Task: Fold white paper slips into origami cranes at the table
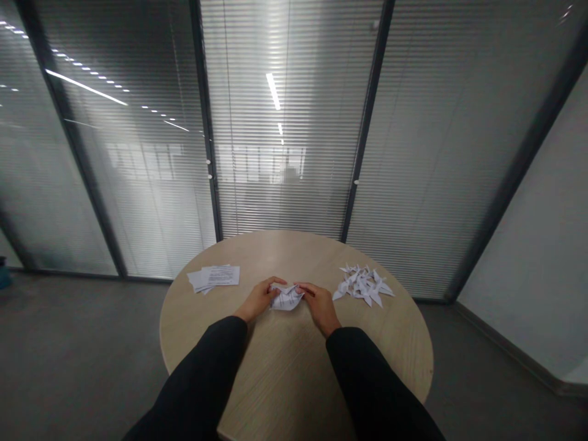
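Between my two hands is a partly folded sheet of white printed paper (286, 299), just above or on the round wooden table. My left hand (263, 297) pinches its left side, thumb toward me and fingers behind. On the opposite side, my right hand (318, 302) grips the paper's right edge between thumb and fingers. Creases and lines of print show on the paper's near face. Parts of its upper edge are covered by my fingertips.
A small stack of printed paper sheets (220, 275) lies at the table's left. To the right sits a pile of folded white paper pieces with pointed ends (362, 283). The round table (285, 245) stands close to a glass partition with blinds (285, 202).
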The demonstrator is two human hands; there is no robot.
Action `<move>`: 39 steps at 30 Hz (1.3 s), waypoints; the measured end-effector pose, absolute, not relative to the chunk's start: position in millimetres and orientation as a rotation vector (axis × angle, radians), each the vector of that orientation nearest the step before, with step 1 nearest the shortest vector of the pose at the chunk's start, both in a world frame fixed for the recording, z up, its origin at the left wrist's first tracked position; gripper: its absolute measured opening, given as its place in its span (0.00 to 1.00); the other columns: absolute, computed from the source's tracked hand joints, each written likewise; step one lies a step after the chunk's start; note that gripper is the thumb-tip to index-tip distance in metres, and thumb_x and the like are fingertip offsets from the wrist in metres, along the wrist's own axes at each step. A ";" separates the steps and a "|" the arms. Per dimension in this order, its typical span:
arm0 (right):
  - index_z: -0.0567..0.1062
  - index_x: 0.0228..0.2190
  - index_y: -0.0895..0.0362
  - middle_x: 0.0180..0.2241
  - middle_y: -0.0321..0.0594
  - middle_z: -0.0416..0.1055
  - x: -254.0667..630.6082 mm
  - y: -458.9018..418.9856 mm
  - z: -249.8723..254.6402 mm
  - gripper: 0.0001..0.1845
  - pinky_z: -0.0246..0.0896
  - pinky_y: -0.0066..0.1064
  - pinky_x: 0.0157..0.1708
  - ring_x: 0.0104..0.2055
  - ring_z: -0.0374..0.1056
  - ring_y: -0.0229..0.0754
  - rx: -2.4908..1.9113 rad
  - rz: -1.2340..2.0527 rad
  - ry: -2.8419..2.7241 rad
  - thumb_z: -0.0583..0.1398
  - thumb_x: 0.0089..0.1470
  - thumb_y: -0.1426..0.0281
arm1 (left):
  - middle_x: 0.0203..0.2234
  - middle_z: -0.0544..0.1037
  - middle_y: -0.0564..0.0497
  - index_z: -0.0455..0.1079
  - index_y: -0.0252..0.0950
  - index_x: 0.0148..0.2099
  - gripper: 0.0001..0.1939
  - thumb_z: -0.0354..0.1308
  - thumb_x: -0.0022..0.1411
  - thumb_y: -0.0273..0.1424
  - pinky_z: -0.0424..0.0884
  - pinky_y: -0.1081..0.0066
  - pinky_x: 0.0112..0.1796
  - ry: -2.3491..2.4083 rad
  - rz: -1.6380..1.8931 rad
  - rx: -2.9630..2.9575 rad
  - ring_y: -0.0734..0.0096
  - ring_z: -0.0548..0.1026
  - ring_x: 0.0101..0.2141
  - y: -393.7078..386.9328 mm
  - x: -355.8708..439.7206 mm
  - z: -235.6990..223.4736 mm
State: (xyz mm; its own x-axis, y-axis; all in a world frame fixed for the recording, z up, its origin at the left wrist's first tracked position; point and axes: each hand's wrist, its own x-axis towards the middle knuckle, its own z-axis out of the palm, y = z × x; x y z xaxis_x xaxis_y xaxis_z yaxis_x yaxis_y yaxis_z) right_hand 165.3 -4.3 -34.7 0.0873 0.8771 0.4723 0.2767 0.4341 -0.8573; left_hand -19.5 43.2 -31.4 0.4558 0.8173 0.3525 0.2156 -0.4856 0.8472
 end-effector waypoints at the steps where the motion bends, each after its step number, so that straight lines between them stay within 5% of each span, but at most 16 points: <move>1: 0.79 0.35 0.54 0.37 0.42 0.78 165.1 -5.2 -34.5 0.13 0.67 0.38 0.42 0.39 0.73 0.47 -1.094 0.592 -1.481 0.59 0.48 0.64 | 0.16 0.60 0.59 0.70 0.33 0.46 0.16 0.52 0.55 0.32 0.52 0.78 0.22 0.882 1.025 1.978 0.79 0.58 0.19 40.7 -19.3 -30.1; 11: 0.79 0.36 0.52 0.37 0.42 0.77 161.9 -11.6 -29.9 0.12 0.65 0.39 0.44 0.40 0.72 0.47 -1.092 0.420 -1.660 0.58 0.52 0.65 | 0.29 0.76 0.50 0.64 0.36 0.45 0.12 0.49 0.59 0.29 0.63 0.75 0.30 0.991 1.032 2.105 0.71 0.72 0.29 31.0 -13.5 -30.1; 21: 0.79 0.35 0.52 0.35 0.42 0.77 156.6 -16.6 -23.9 0.10 0.65 0.36 0.40 0.38 0.71 0.44 -1.018 0.348 -1.708 0.60 0.51 0.66 | 0.32 0.79 0.48 0.72 0.36 0.38 0.09 0.54 0.57 0.33 0.66 0.72 0.36 0.964 1.098 2.075 0.66 0.75 0.34 24.0 -6.8 -21.7; 39: 0.79 0.33 0.53 0.34 0.40 0.69 156.1 -15.8 -24.2 0.10 0.65 0.30 0.32 0.36 0.68 0.41 -1.036 0.361 -1.572 0.62 0.48 0.63 | 0.39 0.79 0.46 0.75 0.34 0.44 0.18 0.48 0.62 0.36 0.65 0.70 0.42 0.795 1.097 2.123 0.62 0.74 0.38 19.1 -6.0 -17.3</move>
State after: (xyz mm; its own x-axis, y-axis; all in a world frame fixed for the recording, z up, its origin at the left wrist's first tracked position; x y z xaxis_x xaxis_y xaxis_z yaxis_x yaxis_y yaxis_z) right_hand 156.1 -15.8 -24.2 0.0519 0.7707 0.6351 0.4166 0.5612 -0.7151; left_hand -6.0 19.1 -17.3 0.4752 0.7366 0.4813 0.2282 -0.6314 0.7411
